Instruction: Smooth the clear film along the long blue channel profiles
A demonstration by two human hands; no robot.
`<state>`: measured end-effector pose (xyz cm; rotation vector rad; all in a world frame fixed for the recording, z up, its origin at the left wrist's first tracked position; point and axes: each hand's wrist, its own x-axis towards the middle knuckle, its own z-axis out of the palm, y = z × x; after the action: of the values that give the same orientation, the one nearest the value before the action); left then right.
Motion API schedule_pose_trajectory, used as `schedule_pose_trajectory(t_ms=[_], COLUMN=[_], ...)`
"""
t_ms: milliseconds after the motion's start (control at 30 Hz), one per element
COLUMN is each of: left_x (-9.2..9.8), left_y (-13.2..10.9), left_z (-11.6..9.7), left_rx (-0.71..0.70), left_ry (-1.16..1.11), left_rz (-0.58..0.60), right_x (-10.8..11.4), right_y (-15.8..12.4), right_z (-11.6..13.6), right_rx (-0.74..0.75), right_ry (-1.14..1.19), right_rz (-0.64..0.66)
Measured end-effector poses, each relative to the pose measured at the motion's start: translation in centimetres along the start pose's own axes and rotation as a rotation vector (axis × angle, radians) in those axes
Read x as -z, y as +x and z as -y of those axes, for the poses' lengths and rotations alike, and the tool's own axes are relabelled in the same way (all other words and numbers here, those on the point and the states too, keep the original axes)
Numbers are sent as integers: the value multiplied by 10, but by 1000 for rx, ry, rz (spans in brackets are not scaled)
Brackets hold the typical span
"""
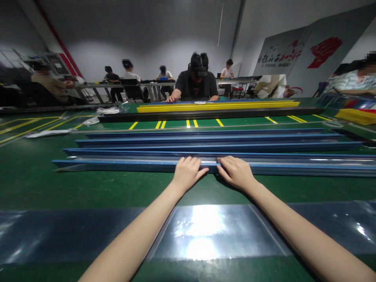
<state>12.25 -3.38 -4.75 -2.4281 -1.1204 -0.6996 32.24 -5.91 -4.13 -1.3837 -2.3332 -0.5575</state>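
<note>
Both my hands rest side by side on the nearest long blue rail [117, 164], which lies left to right across the green floor. My left hand [188, 172] curls its fingers over the rail's top edge. My right hand [236, 171] does the same just to the right, thumb pointing at the left hand. A shiny silver strip [138, 159] runs along the rail's top. Whether the fingers pinch the strip or only press on it cannot be told.
Several more blue rails [205, 143] lie parallel behind. A glossy clear plastic sheet [205, 231] lies under my forearms. Across the floor a person [196, 80] works at yellow and black rails [217, 106]. Other people sit at tables behind and at the right.
</note>
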Motion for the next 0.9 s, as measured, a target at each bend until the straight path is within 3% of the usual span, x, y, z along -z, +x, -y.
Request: schedule_pose_trajectory(t_ms=[900], left_x=[1], left_y=[1], left_z=[-1], left_rx=[12], left_ry=[19], left_rz=[-9], right_x=[1], right_y=[0], right_z=[3], right_rx=[-37], right_ry=[-11], right_rz=[-22])
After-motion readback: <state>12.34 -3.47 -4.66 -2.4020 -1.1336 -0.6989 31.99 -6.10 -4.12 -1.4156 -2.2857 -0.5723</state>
